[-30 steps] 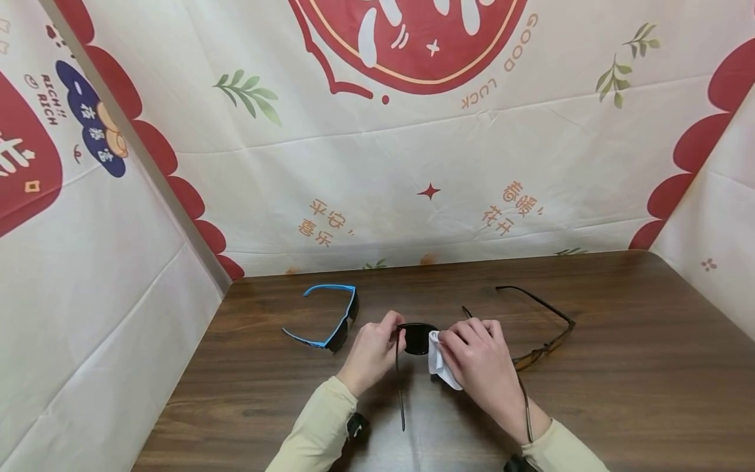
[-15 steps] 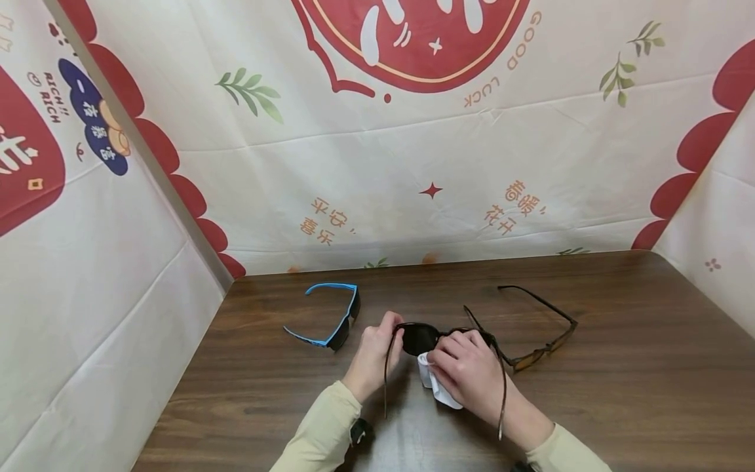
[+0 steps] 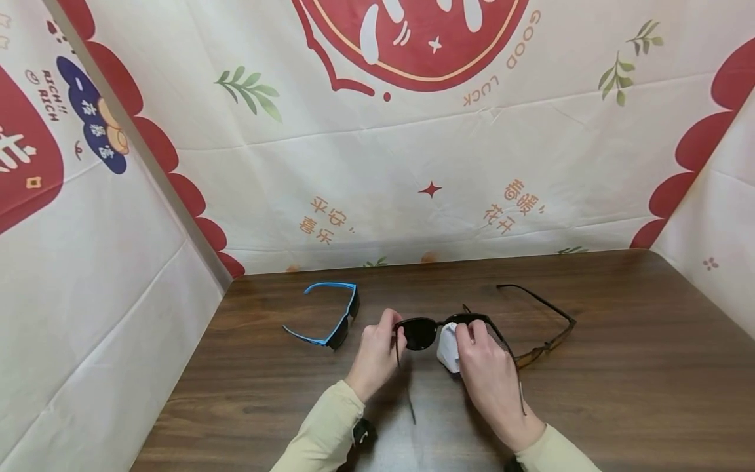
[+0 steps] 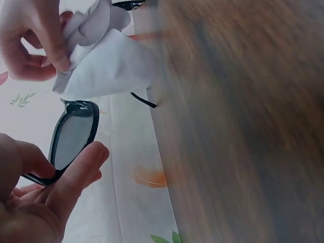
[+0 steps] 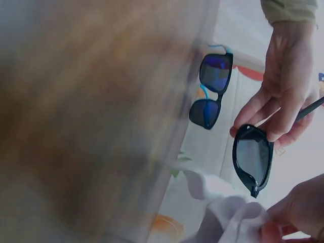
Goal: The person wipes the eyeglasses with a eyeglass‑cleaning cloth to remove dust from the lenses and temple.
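Note:
Black-framed sunglasses with dark lenses are held up above the table, temples toward me. My left hand pinches them at the left hinge corner between thumb and fingers, as the left wrist view also shows. A white cloth is bunched in my right hand, lying at the right lens and covering part of it. In the right wrist view the cloth hangs in folds below the uncovered lens. The right temple runs down past my right hand.
Blue-framed sunglasses lie on the wooden table to the left. Another pair of glasses with dark temples and brownish lenses lies to the right, partly behind my right hand. A printed white cloth backdrop stands behind the table.
The white cloth in my right hand dropped below the sunglasses, then rose to the right lens. The sunglasses tilted and shifted slightly, while my left hand kept its pinch.

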`<state>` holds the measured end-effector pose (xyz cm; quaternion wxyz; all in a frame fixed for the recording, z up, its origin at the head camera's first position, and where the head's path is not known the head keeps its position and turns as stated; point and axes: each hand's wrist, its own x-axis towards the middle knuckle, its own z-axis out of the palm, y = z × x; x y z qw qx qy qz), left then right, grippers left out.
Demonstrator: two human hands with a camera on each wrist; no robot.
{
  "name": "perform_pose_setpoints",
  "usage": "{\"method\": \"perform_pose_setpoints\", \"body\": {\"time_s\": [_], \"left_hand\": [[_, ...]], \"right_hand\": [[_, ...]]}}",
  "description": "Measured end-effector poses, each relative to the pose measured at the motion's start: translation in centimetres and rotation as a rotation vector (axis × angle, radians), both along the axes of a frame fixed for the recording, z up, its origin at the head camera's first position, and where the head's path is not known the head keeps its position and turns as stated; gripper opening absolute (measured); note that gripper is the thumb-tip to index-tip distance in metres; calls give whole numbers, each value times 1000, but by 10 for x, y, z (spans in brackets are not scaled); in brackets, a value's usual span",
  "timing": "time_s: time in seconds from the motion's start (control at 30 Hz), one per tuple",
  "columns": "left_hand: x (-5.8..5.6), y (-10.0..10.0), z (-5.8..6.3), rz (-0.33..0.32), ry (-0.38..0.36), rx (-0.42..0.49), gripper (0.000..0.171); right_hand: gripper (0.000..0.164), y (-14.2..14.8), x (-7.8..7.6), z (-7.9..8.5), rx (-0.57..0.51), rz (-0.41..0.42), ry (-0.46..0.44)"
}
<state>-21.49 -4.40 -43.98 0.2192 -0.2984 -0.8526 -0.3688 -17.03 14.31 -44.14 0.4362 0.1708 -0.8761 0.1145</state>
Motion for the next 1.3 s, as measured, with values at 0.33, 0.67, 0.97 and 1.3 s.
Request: {"method": "perform_pose_setpoints", "body": {"time_s": [0.33,0.67,0.97,1.3], "left_hand": [[1,1,-1,-41,-19,22,15],[1,0,0,-72,-6,-18,16],[3,2,-3,-81,14,-19,14],[1,0,-3,-64,12,-5,16]], "right_hand": [[12,5,-14,10,123,-102,12],[12,15,-8,14,223,-170,-224],[20,20,-19,19,204,-122,-128],[9,20,-14,19,290,-135,-253]]}}
